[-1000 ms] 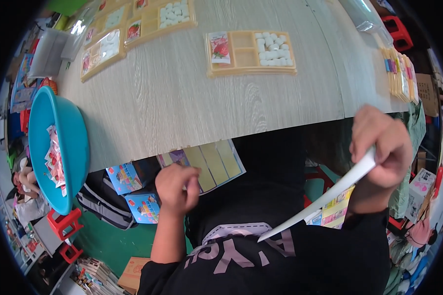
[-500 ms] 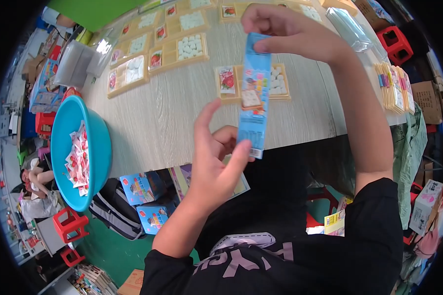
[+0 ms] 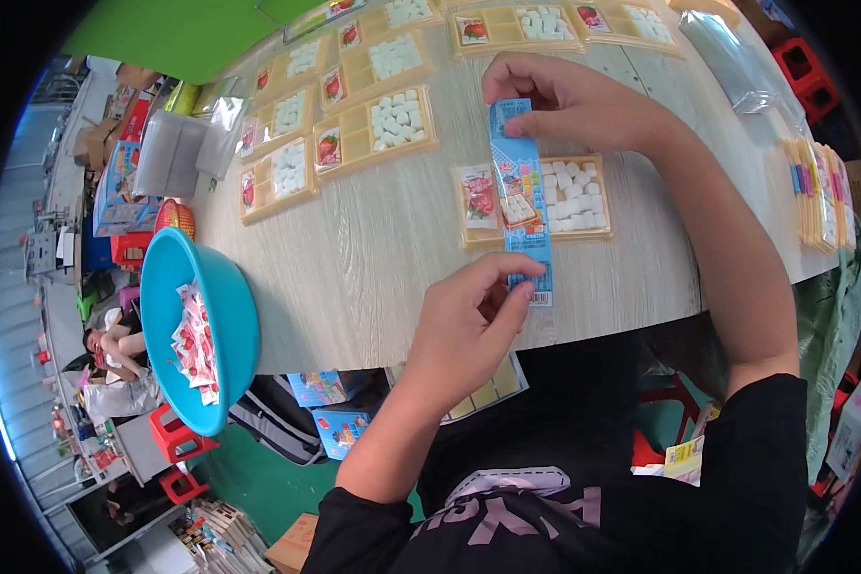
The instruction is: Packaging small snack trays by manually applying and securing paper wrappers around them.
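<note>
A long blue printed card strip (image 3: 520, 187) stretches between my two hands, over the middle of a cream tray (image 3: 603, 232). My right hand (image 3: 569, 100) grips its far end between thumb and fingers. The near end is pinched by my left hand (image 3: 478, 311). On either side of the strip the tray shows a strawberry-printed sachet (image 3: 479, 196) at left and white marshmallow-like pieces (image 3: 574, 196) at right. The strip hides the tray's middle section. Whether it touches the tray I cannot tell.
Similar filled trays (image 3: 359, 143) stand at the back left and along the far side. A teal basin (image 3: 234, 335) of red-and-white sachets is at the left edge. Clear plastic sleeves (image 3: 737, 62) lie at far right, near stacked wooden-edged pieces (image 3: 813, 196).
The strip has come down toward the tray, both hands moving with it and keeping their hold. My view has shifted, so the table and basin sit further right and lower.
</note>
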Available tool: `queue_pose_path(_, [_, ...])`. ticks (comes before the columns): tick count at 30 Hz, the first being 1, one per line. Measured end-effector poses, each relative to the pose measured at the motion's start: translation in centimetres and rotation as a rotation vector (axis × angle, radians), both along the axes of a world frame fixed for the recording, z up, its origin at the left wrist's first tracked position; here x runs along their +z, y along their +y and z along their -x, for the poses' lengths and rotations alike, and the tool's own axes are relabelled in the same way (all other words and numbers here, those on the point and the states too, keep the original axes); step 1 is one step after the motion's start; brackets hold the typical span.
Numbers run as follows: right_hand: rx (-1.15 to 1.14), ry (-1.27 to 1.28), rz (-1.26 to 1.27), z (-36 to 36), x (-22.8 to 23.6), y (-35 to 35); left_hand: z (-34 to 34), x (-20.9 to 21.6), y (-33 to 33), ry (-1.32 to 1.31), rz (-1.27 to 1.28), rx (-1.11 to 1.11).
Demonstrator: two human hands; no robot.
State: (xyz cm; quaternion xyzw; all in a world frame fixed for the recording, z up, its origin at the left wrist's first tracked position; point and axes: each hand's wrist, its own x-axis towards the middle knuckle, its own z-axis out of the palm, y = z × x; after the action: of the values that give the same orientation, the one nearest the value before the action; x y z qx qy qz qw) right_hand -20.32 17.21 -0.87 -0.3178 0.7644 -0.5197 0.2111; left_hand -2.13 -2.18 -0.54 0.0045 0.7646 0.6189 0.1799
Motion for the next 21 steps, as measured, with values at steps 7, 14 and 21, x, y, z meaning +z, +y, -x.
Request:
queue_pose_path(7, [-0.001, 0.013, -0.036, 0.28, 0.09, 0.09, 0.55, -0.47, 0.03, 0.053, 0.062, -0.025])
queue_pose_path(14, [-0.038, 0.034, -0.068, 0.33, -0.35, 0.06, 0.87, -0.19, -0.02, 0.016, 0.028, -0.008])
queue_pose_path(21, [-0.054, 0.083, -0.123, -0.10, -0.16, -0.04, 0.85, -0.14, 0.27, 0.052, 0.051, -0.018])
